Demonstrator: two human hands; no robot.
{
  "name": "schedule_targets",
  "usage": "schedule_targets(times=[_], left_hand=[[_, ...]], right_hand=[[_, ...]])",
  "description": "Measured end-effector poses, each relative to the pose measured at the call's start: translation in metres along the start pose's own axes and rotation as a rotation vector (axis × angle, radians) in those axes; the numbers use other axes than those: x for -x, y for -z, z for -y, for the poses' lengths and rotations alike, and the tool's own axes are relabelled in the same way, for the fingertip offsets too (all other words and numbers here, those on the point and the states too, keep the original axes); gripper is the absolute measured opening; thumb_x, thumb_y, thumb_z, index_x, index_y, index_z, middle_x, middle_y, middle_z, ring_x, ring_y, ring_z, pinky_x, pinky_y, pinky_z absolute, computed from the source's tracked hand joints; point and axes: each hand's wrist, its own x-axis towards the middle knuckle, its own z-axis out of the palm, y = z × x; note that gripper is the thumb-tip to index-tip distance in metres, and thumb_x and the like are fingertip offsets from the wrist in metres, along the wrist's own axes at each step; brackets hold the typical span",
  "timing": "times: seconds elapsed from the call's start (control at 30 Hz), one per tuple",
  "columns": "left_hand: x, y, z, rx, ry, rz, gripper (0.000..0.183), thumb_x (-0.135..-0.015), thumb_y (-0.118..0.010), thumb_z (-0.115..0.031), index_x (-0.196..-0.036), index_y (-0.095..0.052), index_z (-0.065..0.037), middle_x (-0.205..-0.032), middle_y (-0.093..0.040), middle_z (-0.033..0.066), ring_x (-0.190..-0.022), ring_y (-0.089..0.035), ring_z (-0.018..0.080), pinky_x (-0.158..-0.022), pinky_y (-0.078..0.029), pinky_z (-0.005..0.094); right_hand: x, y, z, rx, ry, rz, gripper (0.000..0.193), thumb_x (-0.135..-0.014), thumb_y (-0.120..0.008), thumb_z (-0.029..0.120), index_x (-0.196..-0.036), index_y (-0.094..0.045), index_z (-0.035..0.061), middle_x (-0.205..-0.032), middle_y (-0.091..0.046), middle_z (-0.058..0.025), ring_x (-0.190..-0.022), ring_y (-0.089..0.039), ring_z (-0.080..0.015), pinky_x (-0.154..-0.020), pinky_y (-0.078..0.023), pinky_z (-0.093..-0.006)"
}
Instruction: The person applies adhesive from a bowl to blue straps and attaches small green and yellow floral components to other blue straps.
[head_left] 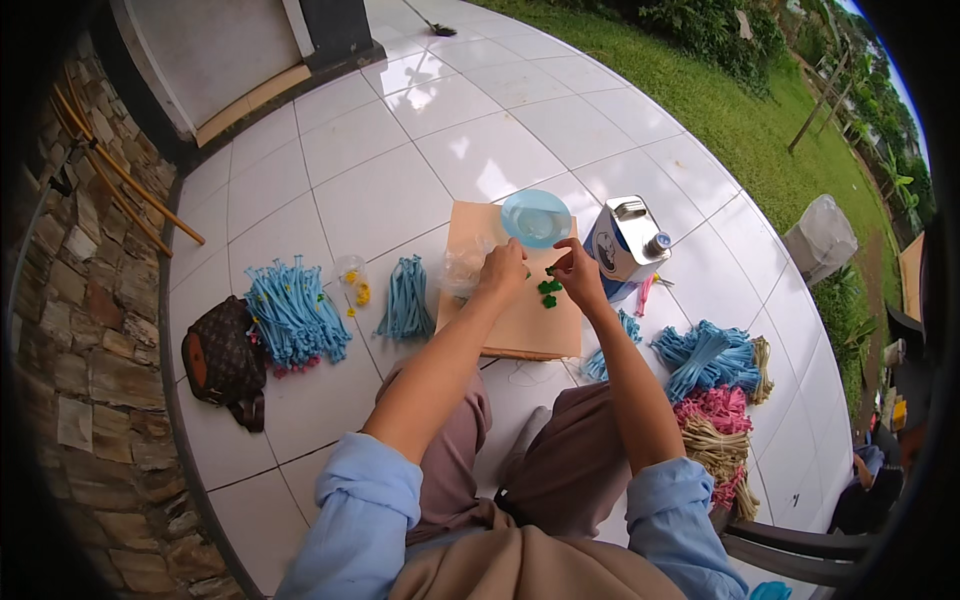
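A brown board (530, 325) lies on the floor between my knees. Over it my left hand (503, 270) is closed in a pinch, a small green piece (527, 273) showing at its fingertips. Facing it, my right hand (580, 272) curls with thumb and fingertips close together; whatever they hold is too small to make out. Just below the fingers, several small green clover-shaped pieces (549, 289) rest on the board. A clear plastic bag (461, 272) lies beside my left wrist. At the board's far edge is a light blue plate (537, 240).
Right of the board stands a metal can (625, 245), near pink-handled scissors (646, 290). Blue bundles (710, 355), pink bundles (715, 408) and beige bundles (715, 445) lie to the right. Leftward are more blue bundles (295, 315), a clear cup with yellow pieces (352, 275) and a brown bag (225, 350).
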Motion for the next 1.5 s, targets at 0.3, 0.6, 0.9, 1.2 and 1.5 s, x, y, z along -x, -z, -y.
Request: schedule_targets(times=[0.3,0.6,0.9,1.2,1.5], left_hand=[[-0.001,-0.035,-0.009,-0.287,-0.146,-0.161,0.017,-0.074,-0.064,-0.007,-0.090,-0.061,-0.004,-0.085,-0.064,0.0167,-0.087,-0.062,0.0352,-0.072,-0.052,0.0407],[-0.010,-0.021,0.016,-0.023,-0.183,-0.113,0.009,-0.073,-0.064,-0.008,-0.080,-0.061,-0.002,-0.073,-0.065,0.0141,-0.075,-0.065,0.0292,-0.071,-0.051,0.0395],[0.001,0.058,-0.003,0.362,-0.135,-0.404,0.016,-0.083,-0.061,-0.024,-0.085,-0.065,-0.009,-0.049,-0.052,0.0013,-0.048,-0.054,0.0118,-0.050,-0.042,0.0273],[-0.004,0.047,0.109,-0.065,0.277,-0.039,0.056,-0.072,-0.068,-0.039,-0.122,-0.049,-0.025,-0.115,-0.042,0.0288,-0.099,-0.052,0.0366,-0.089,-0.043,0.0405],[0.016,0.043,0.064,0.239,0.335,0.249,0.070,-0.066,-0.072,-0.021,-0.128,-0.041,-0.019,-0.121,-0.033,0.0228,-0.103,-0.050,0.0362,-0.074,-0.052,0.0400]], right_hand=[[-0.002,-0.036,0.003,0.235,0.110,-0.020,0.034,-0.073,-0.051,-0.006,-0.105,-0.046,0.0043,-0.070,-0.061,-0.0146,-0.089,-0.054,-0.0350,-0.078,-0.043,-0.0429],[-0.009,-0.010,0.010,0.229,0.159,-0.018,0.037,-0.070,-0.044,-0.010,-0.103,-0.049,0.0054,-0.074,-0.066,-0.0115,-0.081,-0.056,-0.0334,-0.075,-0.046,-0.0410],[-0.016,0.031,0.036,-0.067,0.150,-0.485,0.023,-0.083,-0.050,0.001,-0.106,-0.051,0.0015,-0.078,-0.055,-0.0122,-0.058,-0.058,-0.0187,-0.055,-0.049,-0.0310],[-0.016,-0.004,0.030,0.170,0.099,0.248,0.036,-0.086,-0.056,0.016,-0.116,-0.042,0.0031,-0.078,-0.064,-0.0162,-0.066,-0.064,-0.0252,-0.062,-0.049,-0.0352],[-0.023,-0.067,0.068,-0.024,-0.093,0.347,0.072,-0.082,-0.059,0.016,-0.136,-0.013,0.0010,-0.108,-0.049,-0.0332,-0.092,-0.056,-0.0447,-0.080,-0.048,-0.0450]])
